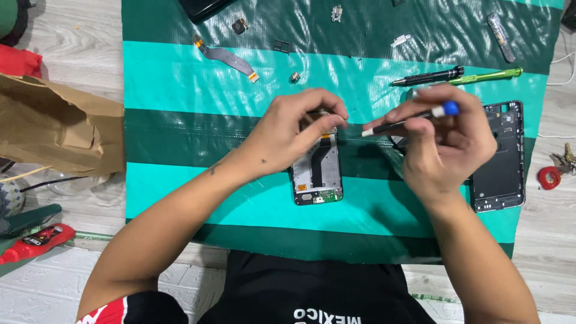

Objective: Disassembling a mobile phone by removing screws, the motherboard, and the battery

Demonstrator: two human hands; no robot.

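Note:
An opened phone body (318, 174) lies on the green striped mat (180, 84), its circuit board exposed at the bottom end. My left hand (294, 129) rests over the phone's top end, fingertips pinched on a small part there. My right hand (444, 141) holds a thin black screwdriver (399, 123) with a blue cap and a white tip that points left toward the left fingertips. A detached dark back cover (501, 162) lies to the right, partly hidden by my right hand.
A flex ribbon cable (227, 58), small loose parts (282, 45), a black pen-like tool (427, 77) and a green tool (487, 74) lie at the mat's far side. A brown paper bag (54, 123) and a red tube (36, 241) sit left; a red ring (548, 177) right.

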